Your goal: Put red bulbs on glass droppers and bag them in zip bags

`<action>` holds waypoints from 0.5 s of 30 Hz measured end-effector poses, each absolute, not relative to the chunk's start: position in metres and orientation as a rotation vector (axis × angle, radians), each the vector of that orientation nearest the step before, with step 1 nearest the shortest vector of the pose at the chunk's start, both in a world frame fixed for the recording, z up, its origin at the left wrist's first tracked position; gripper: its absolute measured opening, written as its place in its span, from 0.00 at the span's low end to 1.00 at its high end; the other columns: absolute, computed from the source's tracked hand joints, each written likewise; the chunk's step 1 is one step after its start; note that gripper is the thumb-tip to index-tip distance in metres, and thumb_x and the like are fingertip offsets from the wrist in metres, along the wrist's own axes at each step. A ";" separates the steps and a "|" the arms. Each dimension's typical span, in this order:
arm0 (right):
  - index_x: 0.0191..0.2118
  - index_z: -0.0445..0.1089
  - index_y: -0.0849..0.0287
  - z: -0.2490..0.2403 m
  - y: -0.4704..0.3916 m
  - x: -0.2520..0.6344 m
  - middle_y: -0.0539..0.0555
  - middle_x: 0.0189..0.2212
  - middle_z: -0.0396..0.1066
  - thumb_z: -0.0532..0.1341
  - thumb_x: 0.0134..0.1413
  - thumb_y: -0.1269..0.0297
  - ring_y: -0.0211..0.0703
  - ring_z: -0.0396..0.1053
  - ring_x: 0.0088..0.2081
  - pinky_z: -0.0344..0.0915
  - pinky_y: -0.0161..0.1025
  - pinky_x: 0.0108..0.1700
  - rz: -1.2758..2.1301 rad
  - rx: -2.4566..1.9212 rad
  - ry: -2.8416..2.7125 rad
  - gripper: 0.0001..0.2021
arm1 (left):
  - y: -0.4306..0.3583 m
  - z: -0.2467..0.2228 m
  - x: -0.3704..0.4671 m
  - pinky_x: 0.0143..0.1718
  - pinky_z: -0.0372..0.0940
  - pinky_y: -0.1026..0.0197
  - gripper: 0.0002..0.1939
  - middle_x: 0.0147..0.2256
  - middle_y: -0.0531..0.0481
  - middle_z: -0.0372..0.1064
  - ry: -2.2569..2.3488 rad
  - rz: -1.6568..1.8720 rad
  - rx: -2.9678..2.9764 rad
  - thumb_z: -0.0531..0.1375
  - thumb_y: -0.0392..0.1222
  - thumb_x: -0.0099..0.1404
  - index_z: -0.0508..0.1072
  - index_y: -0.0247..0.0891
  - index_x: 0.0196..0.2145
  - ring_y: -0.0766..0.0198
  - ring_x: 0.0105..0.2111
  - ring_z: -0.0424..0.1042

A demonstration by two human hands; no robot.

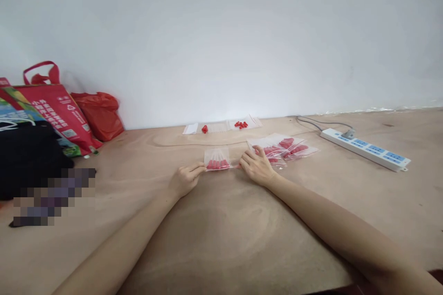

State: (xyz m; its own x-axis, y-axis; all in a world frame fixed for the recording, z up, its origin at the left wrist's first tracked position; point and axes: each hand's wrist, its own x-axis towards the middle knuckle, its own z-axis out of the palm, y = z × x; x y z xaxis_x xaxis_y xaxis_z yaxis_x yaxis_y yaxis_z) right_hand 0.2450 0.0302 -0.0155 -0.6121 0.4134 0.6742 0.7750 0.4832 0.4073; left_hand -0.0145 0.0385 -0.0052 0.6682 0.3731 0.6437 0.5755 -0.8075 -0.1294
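Observation:
A small clear zip bag [217, 154] lies flat on the wooden table in front of me, with several red-ended pieces fanned in a row inside it. My left hand [187, 179] is closed, pinching this bag's lower left corner between thumb and fingers. Just right of the bag, my right hand [256, 166] rests with curled fingers. A bit of red shows beside its fingertips, but what they grip is hidden. Its knuckles overlap a pile of clear bags [294, 148] filled with similar red pieces.
Loose red pieces [241, 125] and a red cluster [205, 129] lie on clear plastic near the wall. A white power strip [365, 149] with a plugged-in grey cable sits right. Red shopping bags [65, 115] and a black cloth item [31, 156] stand left.

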 end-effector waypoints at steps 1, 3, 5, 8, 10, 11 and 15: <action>0.26 0.65 0.60 -0.014 0.028 0.248 0.52 0.24 0.66 0.51 0.57 0.62 0.40 0.59 0.32 0.44 0.46 0.48 -0.925 -0.977 -2.237 0.12 | 0.038 -0.002 -0.017 0.33 0.67 0.64 0.10 0.32 0.49 0.72 -0.819 -0.868 -2.596 0.49 0.34 0.62 0.70 0.38 0.31 0.65 0.32 0.72; 0.29 0.65 0.60 -0.010 0.023 0.259 0.52 0.27 0.67 0.52 0.56 0.59 0.41 0.60 0.34 0.45 0.46 0.48 -0.827 -0.973 -2.237 0.12 | 0.035 0.003 -0.020 0.37 0.67 0.61 0.09 0.36 0.46 0.71 -0.949 -0.824 -2.641 0.52 0.38 0.59 0.69 0.36 0.35 0.62 0.35 0.71; 0.33 0.66 0.60 -0.005 0.016 0.274 0.54 0.31 0.68 0.53 0.55 0.57 0.42 0.61 0.36 0.46 0.46 0.47 -0.742 -0.988 -2.248 0.12 | 0.031 0.008 -0.017 0.43 0.64 0.55 0.17 0.43 0.41 0.67 -1.043 -0.769 -2.641 0.55 0.41 0.55 0.67 0.33 0.43 0.56 0.42 0.68; 0.39 0.66 0.59 0.003 0.009 0.305 0.56 0.38 0.68 0.54 0.53 0.56 0.45 0.61 0.40 0.48 0.45 0.45 -0.626 -1.032 -2.300 0.13 | 0.027 0.009 -0.002 0.50 0.57 0.49 0.23 0.51 0.39 0.60 -1.141 -0.661 -2.634 0.54 0.45 0.56 0.64 0.34 0.49 0.51 0.51 0.59; 0.45 0.64 0.59 0.006 0.009 0.325 0.58 0.43 0.66 0.55 0.50 0.59 0.47 0.61 0.43 0.49 0.46 0.45 -0.575 -1.099 -2.319 0.16 | 0.026 0.006 0.011 0.52 0.53 0.46 0.24 0.55 0.40 0.55 -1.229 -0.556 -2.673 0.53 0.48 0.59 0.62 0.38 0.52 0.50 0.55 0.53; 0.47 0.63 0.59 0.006 0.011 0.334 0.58 0.45 0.65 0.55 0.49 0.62 0.48 0.61 0.44 0.49 0.46 0.45 -0.560 -1.133 -2.312 0.18 | 0.027 0.004 0.017 0.53 0.50 0.45 0.25 0.56 0.41 0.52 -1.255 -0.487 -2.716 0.52 0.50 0.60 0.61 0.40 0.53 0.49 0.57 0.50; 0.47 0.64 0.57 -0.003 0.024 0.355 0.57 0.45 0.66 0.54 0.47 0.69 0.48 0.61 0.46 0.51 0.46 0.46 -0.521 -1.231 -2.263 0.19 | 0.031 0.003 0.031 0.56 0.45 0.45 0.27 0.60 0.45 0.45 -1.299 -0.234 -2.912 0.49 0.55 0.62 0.55 0.47 0.57 0.50 0.59 0.44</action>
